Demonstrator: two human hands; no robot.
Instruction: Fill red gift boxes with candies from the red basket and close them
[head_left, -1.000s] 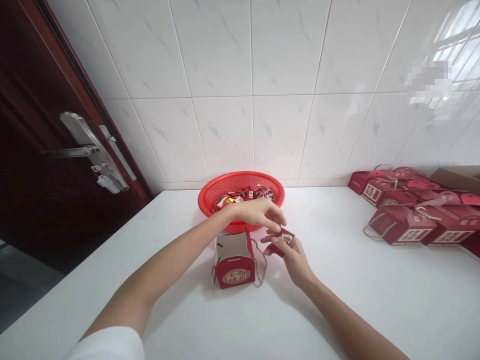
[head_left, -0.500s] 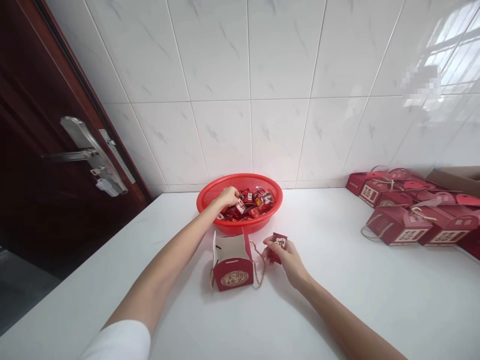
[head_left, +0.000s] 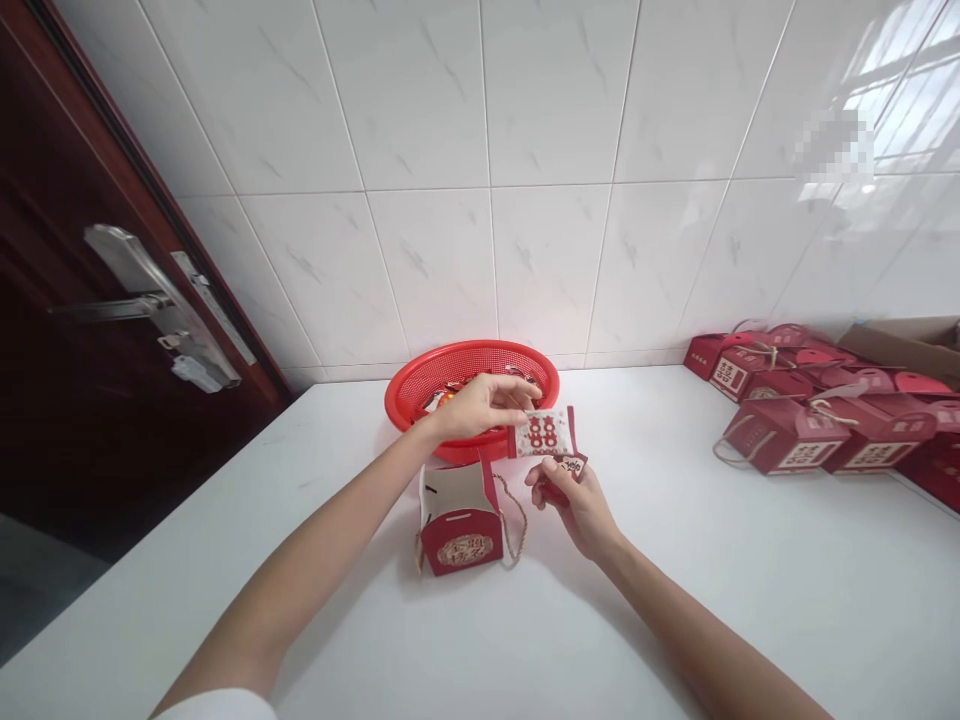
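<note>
My left hand [head_left: 484,407] pinches a white-and-red candy packet [head_left: 543,433] by its left edge, in front of the red plastic basket [head_left: 472,350]. Just below it, my right hand [head_left: 576,500] grips a small dark red candy packet [head_left: 559,484], partly covered by the fingers. The two packets are close together; whether they touch I cannot tell. To the left of my right hand a red gift box [head_left: 463,540] stands with its top open, a rope handle [head_left: 516,520] hanging at its right side. More wrapped sweets [head_left: 448,392] lie in the basket, half hidden by my left hand.
Several closed red gift boxes [head_left: 796,437] with rope handles are grouped at the right of the white table [head_left: 360,640]. Behind them stands a brown cardboard box [head_left: 900,345]. A tiled wall [head_left: 427,260] closes off the back, and a dark door [head_left: 67,400] is at the left.
My left hand has come up out of the basket and moved right, carrying a white-and-red packet towards my right hand. The packet in my right hand has tilted. The view has shifted slightly.
</note>
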